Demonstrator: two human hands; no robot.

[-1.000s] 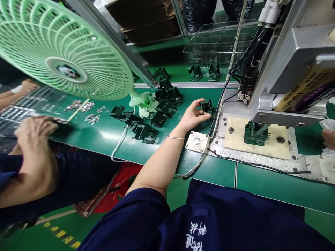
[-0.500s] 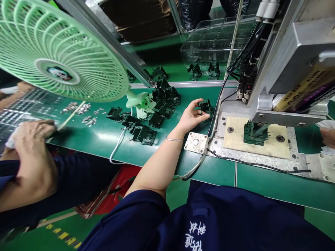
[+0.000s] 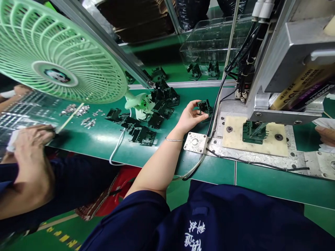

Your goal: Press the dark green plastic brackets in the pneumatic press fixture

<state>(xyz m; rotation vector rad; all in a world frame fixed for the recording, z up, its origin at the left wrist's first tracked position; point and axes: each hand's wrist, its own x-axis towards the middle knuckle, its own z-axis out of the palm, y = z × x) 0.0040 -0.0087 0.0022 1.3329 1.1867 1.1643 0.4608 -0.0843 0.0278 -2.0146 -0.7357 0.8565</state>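
Note:
My left hand (image 3: 192, 118) reaches out over the green bench, a bracelet on its wrist. Its thumb and fingers are closed on a small dark green plastic housing (image 3: 204, 106) with open slots. To the left lie several similar dark housings (image 3: 142, 134), some piled together. In the machine, another dark green part (image 3: 253, 131) sits on a cream fixture plate (image 3: 277, 144) beneath the metal head (image 3: 282, 116). A plate with a round button (image 3: 195, 142) is below my left hand. My right hand does not show.
A green fan (image 3: 78, 55) overhangs the left bench. Cables (image 3: 216, 111) run beside my left hand. A co-worker's hands (image 3: 32, 137) are near small metal pieces (image 3: 87, 122) at left. Another person's hand (image 3: 326, 134) with white cloth is at the right edge. Clear trays (image 3: 211, 42) stand behind.
The view has shifted very slightly. My left hand keeps the same hold on the housing, and the part in the machine stays where it was.

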